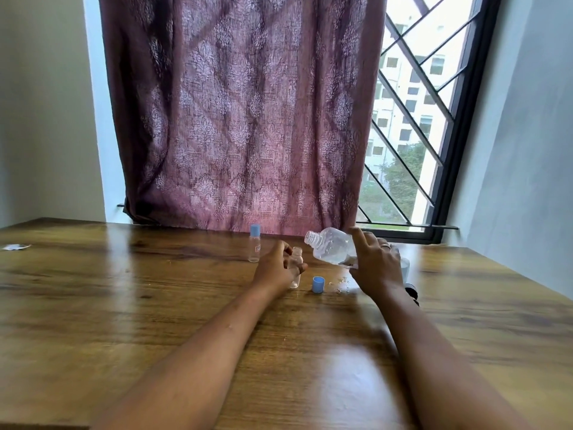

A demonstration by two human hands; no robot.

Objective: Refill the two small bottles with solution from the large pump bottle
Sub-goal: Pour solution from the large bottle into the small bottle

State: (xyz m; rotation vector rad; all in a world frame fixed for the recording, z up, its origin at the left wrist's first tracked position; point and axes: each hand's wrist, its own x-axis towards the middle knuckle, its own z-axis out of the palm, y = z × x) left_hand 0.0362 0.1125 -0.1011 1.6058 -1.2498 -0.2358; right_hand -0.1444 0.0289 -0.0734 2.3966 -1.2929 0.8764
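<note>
My right hand grips the large clear bottle, pump removed, tilted with its open threaded mouth pointing left toward a small bottle. My left hand curls around that small uncapped clear bottle, which stands upright on the wooden table. Its blue cap sits on the table just right of it. A second small bottle with a blue cap on stands upright behind and to the left, untouched.
A dark object, partly hidden behind my right wrist, lies on the table. Small droplets or crumbs dot the table near the cap. A scrap of wrapper lies far left. Curtain and barred window stand behind.
</note>
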